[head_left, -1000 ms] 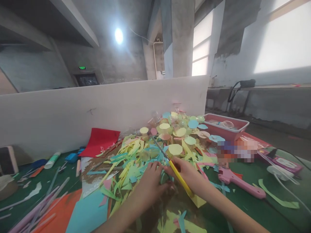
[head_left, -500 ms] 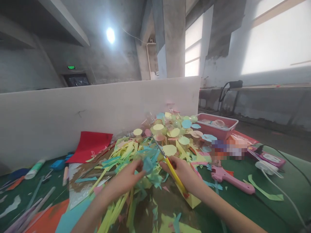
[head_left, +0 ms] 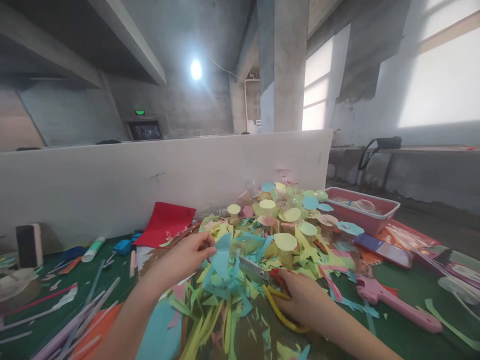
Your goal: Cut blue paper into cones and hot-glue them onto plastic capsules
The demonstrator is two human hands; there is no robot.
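My left hand (head_left: 193, 252) is closed in a pinch at the edge of a light-blue piece of paper (head_left: 222, 257), which stands up above the scraps. In my right hand (head_left: 305, 295) is a pair of scissors (head_left: 257, 270) with red and yellow handles. Its blades point left toward the blue paper, a little apart from the part my left hand pinches. Under both hands lies a heap of cut yellow, green and blue paper strips (head_left: 210, 320). Behind them stand several clear cups topped with paper pieces, such as a yellow one (head_left: 285, 241).
A pink basket (head_left: 360, 210) stands at the back right, near a phone (head_left: 384, 249). A pink glue gun (head_left: 401, 305) lies on the green table at right. To the left are red sheets (head_left: 167, 222), a glue stick (head_left: 93, 249) and a roll of tape (head_left: 18, 285). A white partition (head_left: 112, 185) closes the back.
The view has swung left. My right hand has turned the scissors so the blades now point left, with the handles spread. My left hand has the blue paper raised upright.
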